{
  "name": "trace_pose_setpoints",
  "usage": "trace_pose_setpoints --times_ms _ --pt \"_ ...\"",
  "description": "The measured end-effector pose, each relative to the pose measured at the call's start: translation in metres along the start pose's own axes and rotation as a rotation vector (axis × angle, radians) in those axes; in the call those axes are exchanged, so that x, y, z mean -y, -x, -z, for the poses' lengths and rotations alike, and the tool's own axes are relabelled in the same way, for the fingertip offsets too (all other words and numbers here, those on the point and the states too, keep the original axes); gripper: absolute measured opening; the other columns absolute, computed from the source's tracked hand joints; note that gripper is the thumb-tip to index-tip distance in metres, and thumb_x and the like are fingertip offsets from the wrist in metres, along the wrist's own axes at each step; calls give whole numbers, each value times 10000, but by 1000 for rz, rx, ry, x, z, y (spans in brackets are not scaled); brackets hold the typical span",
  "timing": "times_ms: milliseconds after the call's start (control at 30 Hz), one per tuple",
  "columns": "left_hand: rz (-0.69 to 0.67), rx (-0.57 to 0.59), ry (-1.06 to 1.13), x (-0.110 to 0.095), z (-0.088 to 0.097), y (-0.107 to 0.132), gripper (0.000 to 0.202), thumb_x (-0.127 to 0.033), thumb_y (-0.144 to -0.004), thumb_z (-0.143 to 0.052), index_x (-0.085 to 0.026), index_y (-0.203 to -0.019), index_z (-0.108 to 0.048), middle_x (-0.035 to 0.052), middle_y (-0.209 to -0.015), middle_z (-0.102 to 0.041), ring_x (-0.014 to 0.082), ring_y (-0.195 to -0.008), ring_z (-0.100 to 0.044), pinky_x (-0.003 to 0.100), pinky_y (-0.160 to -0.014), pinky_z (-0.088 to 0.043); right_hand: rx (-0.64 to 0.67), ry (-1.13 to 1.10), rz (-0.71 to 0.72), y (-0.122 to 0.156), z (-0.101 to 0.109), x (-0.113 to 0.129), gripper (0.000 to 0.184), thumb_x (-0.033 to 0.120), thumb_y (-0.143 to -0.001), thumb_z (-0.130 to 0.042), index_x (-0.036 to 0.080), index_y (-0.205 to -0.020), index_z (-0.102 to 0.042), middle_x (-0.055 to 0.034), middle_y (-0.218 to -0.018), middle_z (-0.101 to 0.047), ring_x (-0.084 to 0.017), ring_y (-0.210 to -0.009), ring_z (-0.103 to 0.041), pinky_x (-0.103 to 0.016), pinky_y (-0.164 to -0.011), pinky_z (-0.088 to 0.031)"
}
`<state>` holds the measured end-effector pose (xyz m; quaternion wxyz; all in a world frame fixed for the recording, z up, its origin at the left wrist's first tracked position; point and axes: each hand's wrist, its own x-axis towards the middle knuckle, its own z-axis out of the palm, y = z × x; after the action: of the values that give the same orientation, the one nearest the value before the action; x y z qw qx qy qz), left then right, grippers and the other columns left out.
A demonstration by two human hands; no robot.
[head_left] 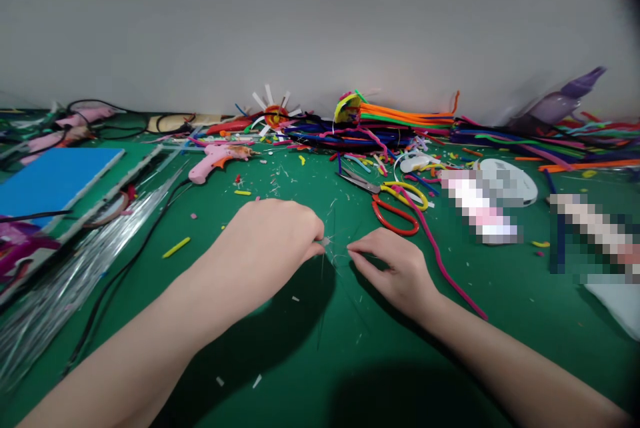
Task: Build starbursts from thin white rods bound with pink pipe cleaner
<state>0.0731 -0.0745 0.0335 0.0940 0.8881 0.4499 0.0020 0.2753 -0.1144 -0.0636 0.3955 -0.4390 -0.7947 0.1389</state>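
My left hand (280,235) is closed in a pinch over the middle of the green table. Between its thumb and finger shows a small translucent piece (325,241) with thin clear strands fanning out from it. My right hand (393,265) faces it from the right, thumb and forefinger pressed together near the strand ends. Whatever lies between those fingertips is too fine to make out. Scissors (377,196) with one yellow and one red handle lie just beyond my right hand. A pink pipe cleaner (440,255) runs from the handles along the right forearm.
A pink glue gun (213,160) lies back left, its black cord trailing forward. Further left are a bundle of clear strips (100,261) and a blue board (60,181). Coloured pipe cleaners (410,113) are heaped along the wall. A white oval device (507,181) sits at right.
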Motion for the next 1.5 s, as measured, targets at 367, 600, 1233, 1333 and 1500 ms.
trace_pose_setpoints --times_ms 367,600,1233,1333,1500 --pt "-2 48 -80 -1 2 -1 200 -346 -851 -558 -243 -786 -717 42 -756 -700 208 -786 -647 263 -630 -407 12 2 32 0 -2 0 120 141 -841 -580 168 -913 -673 -54 -851 -699 -154 -779 -617 -294 -707 -498" --pt "5 41 -60 0 1 -1 190 -342 -850 -562 -251 -783 -716 38 -756 -701 216 -790 -646 274 -638 -409 17 -6 46 1 -1 -1 129 137 -844 -581 162 -930 -673 -54 -863 -701 -152 -797 -616 -297 -726 -496" --pt "-14 14 -38 3 -1 -1 210 -370 -848 -547 -262 -789 -718 33 -761 -702 212 -803 -645 273 -656 -415 38 -26 28 -1 0 2 104 171 -850 -577 184 -889 -672 -42 -819 -704 -151 -756 -618 -298 -698 -490" --pt "-24 17 -42 4 -1 0 213 -370 -848 -543 -261 -799 -719 33 -764 -702 207 -806 -645 269 -657 -414 68 -22 35 -1 0 1 113 185 -858 -575 180 -911 -674 -45 -839 -708 -153 -768 -620 -304 -708 -489" --pt "-27 6 -52 6 -2 1 234 -377 -854 -526 -248 -811 -717 38 -766 -699 200 -818 -645 256 -644 -409 77 31 38 1 1 -1 128 198 -871 -561 183 -931 -673 -50 -870 -712 -158 -796 -629 -313 -725 -494"
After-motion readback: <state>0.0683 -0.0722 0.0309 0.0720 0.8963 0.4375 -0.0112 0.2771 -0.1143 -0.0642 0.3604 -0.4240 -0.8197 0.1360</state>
